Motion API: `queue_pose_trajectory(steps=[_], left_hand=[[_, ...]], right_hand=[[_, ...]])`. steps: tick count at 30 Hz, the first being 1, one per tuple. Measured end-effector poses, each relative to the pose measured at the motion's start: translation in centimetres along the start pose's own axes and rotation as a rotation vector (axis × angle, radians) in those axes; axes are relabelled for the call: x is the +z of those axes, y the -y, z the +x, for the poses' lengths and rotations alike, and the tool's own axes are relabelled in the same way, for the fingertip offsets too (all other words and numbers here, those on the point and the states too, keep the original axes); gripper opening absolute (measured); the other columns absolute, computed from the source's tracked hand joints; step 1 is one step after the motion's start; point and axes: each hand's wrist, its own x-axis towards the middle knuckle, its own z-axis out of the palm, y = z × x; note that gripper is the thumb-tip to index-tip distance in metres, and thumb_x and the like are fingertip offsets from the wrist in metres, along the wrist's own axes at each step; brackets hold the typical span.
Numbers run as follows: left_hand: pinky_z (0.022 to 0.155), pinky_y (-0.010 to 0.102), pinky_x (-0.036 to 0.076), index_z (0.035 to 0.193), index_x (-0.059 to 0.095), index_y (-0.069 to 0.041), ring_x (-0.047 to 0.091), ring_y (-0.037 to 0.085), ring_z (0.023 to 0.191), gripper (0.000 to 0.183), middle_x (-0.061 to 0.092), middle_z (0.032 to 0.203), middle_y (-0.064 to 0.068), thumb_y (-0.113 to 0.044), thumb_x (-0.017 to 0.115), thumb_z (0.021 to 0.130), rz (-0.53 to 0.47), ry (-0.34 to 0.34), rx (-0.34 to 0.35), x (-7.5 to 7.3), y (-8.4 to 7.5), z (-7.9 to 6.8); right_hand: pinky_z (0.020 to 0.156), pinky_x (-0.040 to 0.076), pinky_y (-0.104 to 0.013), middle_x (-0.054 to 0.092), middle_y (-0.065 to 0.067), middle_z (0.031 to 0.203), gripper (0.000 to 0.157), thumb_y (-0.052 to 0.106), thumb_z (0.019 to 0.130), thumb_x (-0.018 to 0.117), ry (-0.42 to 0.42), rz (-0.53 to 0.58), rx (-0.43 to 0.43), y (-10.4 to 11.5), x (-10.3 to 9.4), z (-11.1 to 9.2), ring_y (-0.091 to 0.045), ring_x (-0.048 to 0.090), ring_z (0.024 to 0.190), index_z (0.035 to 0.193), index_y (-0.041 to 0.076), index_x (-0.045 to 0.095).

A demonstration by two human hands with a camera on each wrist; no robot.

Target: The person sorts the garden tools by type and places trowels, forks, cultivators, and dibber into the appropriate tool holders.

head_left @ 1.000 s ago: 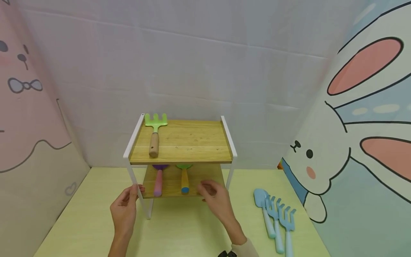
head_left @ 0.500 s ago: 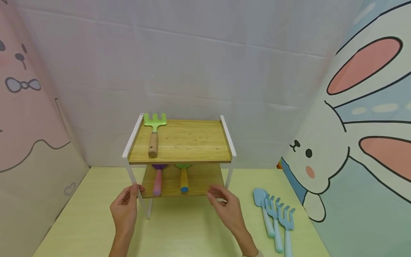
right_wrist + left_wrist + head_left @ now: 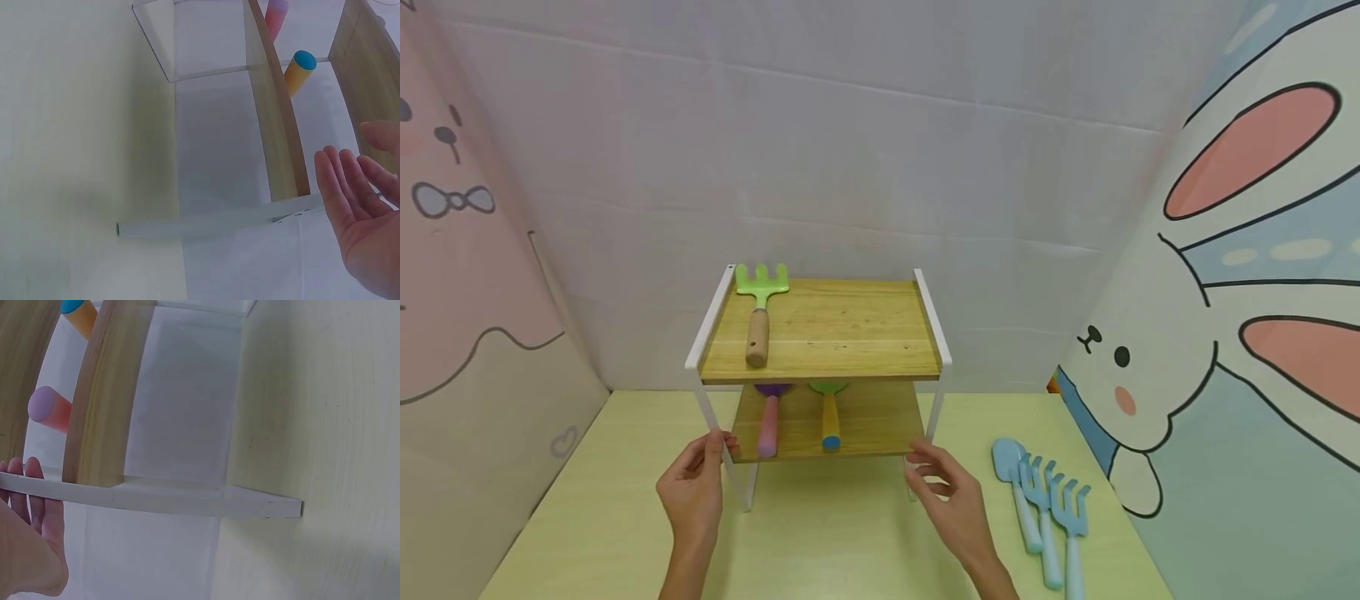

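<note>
A two-tier wooden shelf point(image 3: 850, 333) with white side frames stands on the table. My left hand point(image 3: 694, 483) holds its left front leg point(image 3: 156, 503), fingers passing behind the leg. My right hand point(image 3: 951, 500) holds nothing; its fingers are loosely bent beside the right front leg point(image 3: 219, 225), fingertips close to the lower board's corner. A green hand rake point(image 3: 761, 317) with a wooden handle lies on the upper board at the left. On the lower board point(image 3: 880, 421) lie a pink-handled purple tool point(image 3: 768, 427) and a yellow-handled green tool point(image 3: 831, 421), their heads partly hidden under the upper board.
To the right, a light blue toy shovel point(image 3: 1018, 492) and two light blue rakes point(image 3: 1039, 517) lie side by side on the pale table point(image 3: 820, 542). A white cloth wall point(image 3: 850, 167) stands behind the shelf, with cartoon-printed panels point(image 3: 1240, 467) at both sides.
My right hand has moved right, from the front of the lower board to the right front leg. My left hand has stayed at the left leg; the tools lie as before.
</note>
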Motion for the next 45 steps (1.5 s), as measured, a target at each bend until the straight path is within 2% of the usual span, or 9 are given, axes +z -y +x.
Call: queue_pose_trajectory(steps=[6, 10, 17, 24, 28, 35, 45], left_hand=[[0.075, 0.018, 0.057, 0.097, 0.071, 0.017, 0.074, 0.01, 0.073, 0.025, 0.077, 0.084, 0.002, -0.007, 0.067, 0.1, -0.011, 0.008, 0.009, 0.0, -0.1, 0.1], [0.074, 0.018, 0.057, 0.096, 0.071, 0.017, 0.074, 0.01, 0.072, 0.024, 0.077, 0.082, 0.002, -0.006, 0.068, 0.1, -0.012, 0.003, 0.015, 0.0, -0.2, 0.1], [0.072, 0.017, 0.056, 0.095, 0.07, 0.018, 0.074, 0.009, 0.072, 0.023, 0.077, 0.08, 0.0, -0.005, 0.066, 0.1, -0.012, 0.008, 0.029, -0.2, 0.1, 0.1], [0.073, 0.017, 0.056, 0.096, 0.07, 0.017, 0.074, 0.009, 0.073, 0.022, 0.077, 0.081, 0.002, -0.004, 0.066, 0.101, 0.004, 0.019, 0.029, -0.3, 0.2, 0.1], [0.074, 0.017, 0.056, 0.096, 0.071, 0.016, 0.074, 0.01, 0.074, 0.022, 0.077, 0.081, 0.003, -0.005, 0.066, 0.101, 0.015, 0.025, 0.019, -0.3, 0.1, 0.1], [0.076, 0.018, 0.056, 0.097, 0.07, 0.017, 0.074, 0.01, 0.075, 0.022, 0.077, 0.082, 0.003, -0.004, 0.065, 0.101, 0.0, 0.029, 0.012, -0.3, 0.1, 0.1], [0.075, 0.018, 0.056, 0.096, 0.07, 0.017, 0.074, 0.01, 0.074, 0.022, 0.077, 0.081, 0.002, -0.004, 0.065, 0.101, 0.001, 0.031, 0.013, -0.3, 0.4, 0.2]], right_hand=[[0.073, 0.061, -0.028, 0.075, -0.002, 0.107, 0.032, 0.01, 0.093, 0.078, -0.031, -0.034, -0.029, -0.8, -1.1, -0.5, -0.019, 0.073, 0.091, 0.124, 0.007, 0.071], [0.072, 0.061, -0.028, 0.075, -0.004, 0.107, 0.032, 0.009, 0.092, 0.079, -0.047, -0.041, -0.012, -1.3, -1.7, -0.8, -0.017, 0.073, 0.09, 0.123, 0.008, 0.072], [0.076, 0.061, -0.027, 0.074, 0.0, 0.108, 0.031, 0.011, 0.092, 0.079, -0.093, -0.074, 0.014, -2.2, -2.8, -1.6, -0.016, 0.073, 0.091, 0.121, 0.018, 0.072], [0.083, 0.059, -0.025, 0.072, -0.005, 0.113, 0.032, 0.005, 0.092, 0.077, -0.112, -0.053, -0.021, -3.3, -4.2, -2.3, -0.018, 0.071, 0.099, 0.123, 0.013, 0.071], [0.087, 0.057, -0.022, 0.072, -0.005, 0.112, 0.032, 0.002, 0.092, 0.076, -0.132, -0.078, -0.041, -3.8, -5.0, -2.6, -0.014, 0.069, 0.101, 0.122, 0.011, 0.071], [0.087, 0.055, -0.019, 0.071, -0.004, 0.113, 0.031, 0.002, 0.093, 0.075, -0.162, -0.156, -0.005, -4.7, -6.5, -3.2, -0.011, 0.068, 0.102, 0.123, 0.009, 0.07], [0.083, 0.054, -0.015, 0.07, 0.002, 0.114, 0.031, 0.002, 0.091, 0.077, -0.254, -0.273, 0.039, -6.3, -8.8, -4.2, -0.007, 0.068, 0.1, 0.121, 0.007, 0.071]])
